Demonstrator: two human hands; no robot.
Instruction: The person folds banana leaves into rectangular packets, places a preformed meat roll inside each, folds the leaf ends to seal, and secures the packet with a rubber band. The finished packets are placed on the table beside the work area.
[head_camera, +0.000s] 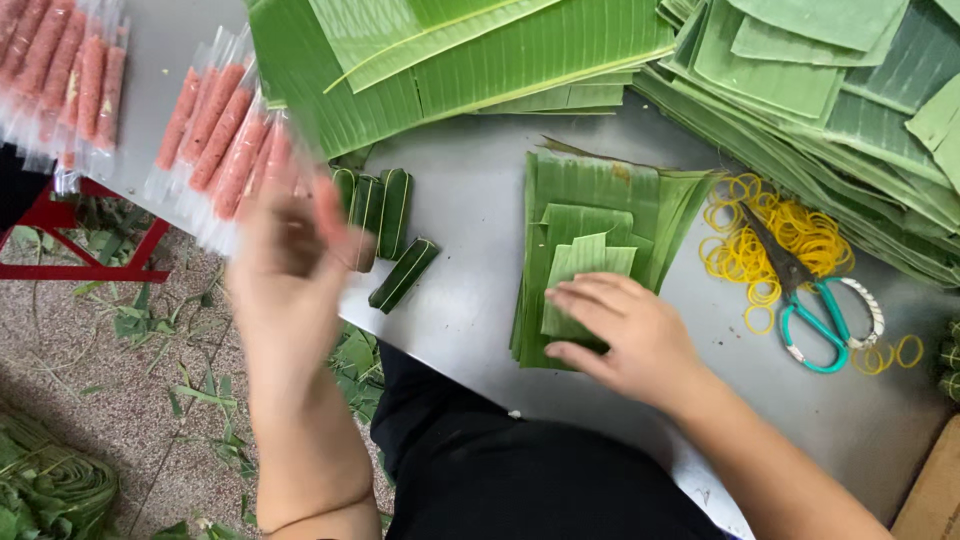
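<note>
Right hand (625, 325) lies flat on cut leaf stack (585, 270); left hand (285, 265) raised, blurred.

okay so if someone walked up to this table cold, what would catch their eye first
Probably the pink meat sticks in clear sleeves at upper left, where the blurred left hand reaches. Next, the yellow rubber bands beside teal-handled scissors at right, and the right hand flat on cut banana leaves.

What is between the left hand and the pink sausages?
Nothing visible. The blurred left hand hangs right at the near end of the wrapped pink sausages, with no other thing between. The right hand rests on the leaf stack.
</note>
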